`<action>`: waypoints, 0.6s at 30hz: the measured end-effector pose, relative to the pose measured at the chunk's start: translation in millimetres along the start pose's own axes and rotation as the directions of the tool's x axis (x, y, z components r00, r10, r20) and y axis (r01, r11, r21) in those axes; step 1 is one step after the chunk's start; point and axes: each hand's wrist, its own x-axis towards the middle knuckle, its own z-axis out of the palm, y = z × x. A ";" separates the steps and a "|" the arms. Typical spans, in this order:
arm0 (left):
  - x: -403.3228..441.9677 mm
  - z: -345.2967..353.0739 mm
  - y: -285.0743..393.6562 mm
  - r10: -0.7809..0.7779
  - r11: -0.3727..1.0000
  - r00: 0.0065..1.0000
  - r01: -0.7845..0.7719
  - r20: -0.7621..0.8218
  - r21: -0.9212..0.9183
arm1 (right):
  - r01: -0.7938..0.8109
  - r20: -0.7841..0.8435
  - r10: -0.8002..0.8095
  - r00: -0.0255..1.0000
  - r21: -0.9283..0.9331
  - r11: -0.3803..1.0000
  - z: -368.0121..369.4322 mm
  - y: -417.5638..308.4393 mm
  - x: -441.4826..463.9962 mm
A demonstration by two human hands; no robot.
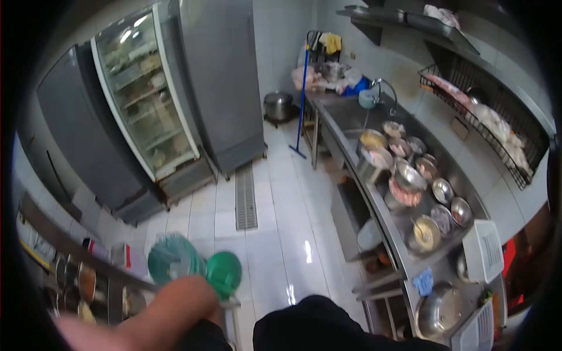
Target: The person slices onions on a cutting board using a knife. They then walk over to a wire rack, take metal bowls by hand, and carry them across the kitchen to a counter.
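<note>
Neither of my hands shows its fingers. At the lower left a bare bent limb (175,307) crosses the picture, its far left end blurred. Black clothing (319,324) fills the bottom middle. Beyond the limb stands a green bucket (225,272), beside a bin with a clear bag liner (170,257). To the right, a long steel sink counter (404,234) carries several metal bowls and pots of food. Among them are a pot with yellowish contents and a spoon (425,233) and a tilted metal bowl (410,175) over pink food.
A tap (383,88) stands over the sink. A blue-handled squeegee (302,99) leans near the counter's far end. Left are a glass-door fridge (143,88) and grey cabinets. A drain grate (246,199) runs along the tiled floor. A wire rack (480,111) hangs at right.
</note>
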 end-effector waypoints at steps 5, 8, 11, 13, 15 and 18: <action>-154.2 28.2 -150.1 -0.452 0.892 0.876 0.446 0.166 0.075 | -0.092 0.139 0.087 0.986 0.029 0.995 -26.0 -89.6 18.3; -243.7 46.8 -213.1 -0.618 0.785 0.768 0.615 0.166 0.078 | 0.052 0.186 -0.037 0.982 -0.077 0.996 -57.3 -153.0 86.1; -317.3 18.5 -246.1 -0.846 0.533 0.497 0.786 0.193 0.314 | 0.396 0.206 -0.343 0.916 -0.340 0.853 -90.4 -222.8 209.5; -361.8 -9.9 -253.7 -0.970 0.236 0.240 0.885 0.042 0.401 | 0.455 0.000 -0.557 0.831 -0.577 0.679 -137.0 -305.1 322.2; -410.8 -40.7 -252.5 -0.991 -0.047 0.018 0.882 -0.134 0.468 | 0.542 -0.230 -0.650 0.725 -0.392 0.743 -241.0 -417.1 363.6; -469.1 -74.1 -255.2 -0.932 -0.294 -0.147 0.842 -0.332 0.452 | 0.686 -0.499 -0.556 0.665 0.115 0.718 -376.4 -572.4 351.3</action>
